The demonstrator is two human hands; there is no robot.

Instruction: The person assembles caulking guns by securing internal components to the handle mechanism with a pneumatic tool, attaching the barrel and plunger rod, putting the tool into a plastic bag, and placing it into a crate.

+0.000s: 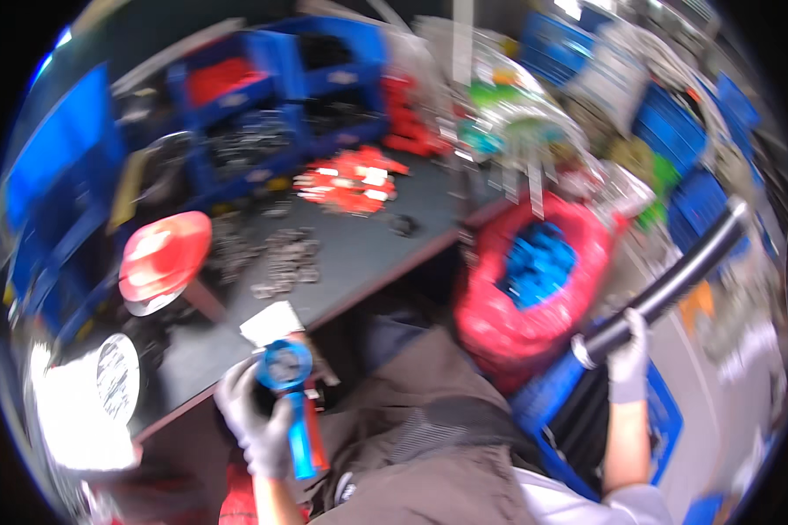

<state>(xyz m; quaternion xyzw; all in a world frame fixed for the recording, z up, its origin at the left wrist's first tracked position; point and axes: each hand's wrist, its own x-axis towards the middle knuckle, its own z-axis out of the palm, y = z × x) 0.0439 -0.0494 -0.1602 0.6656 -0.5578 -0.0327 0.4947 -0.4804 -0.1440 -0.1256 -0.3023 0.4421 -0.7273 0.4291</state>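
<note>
Down by the bench edge, left hand (258, 426) was wrapped around a blue tool (291, 394). Right hand (629, 354) gripped a black tube (665, 287) out beside the red bag (508, 306), pretty blurry though

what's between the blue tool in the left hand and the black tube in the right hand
In the head view, the person's dark-clothed torso and a red bag of blue parts lie between the blue tool and black tube.

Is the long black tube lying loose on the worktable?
No, the right hand grips the black tube near its lower end and holds it out beside the red bag of blue parts, clear of the worktable.
</note>
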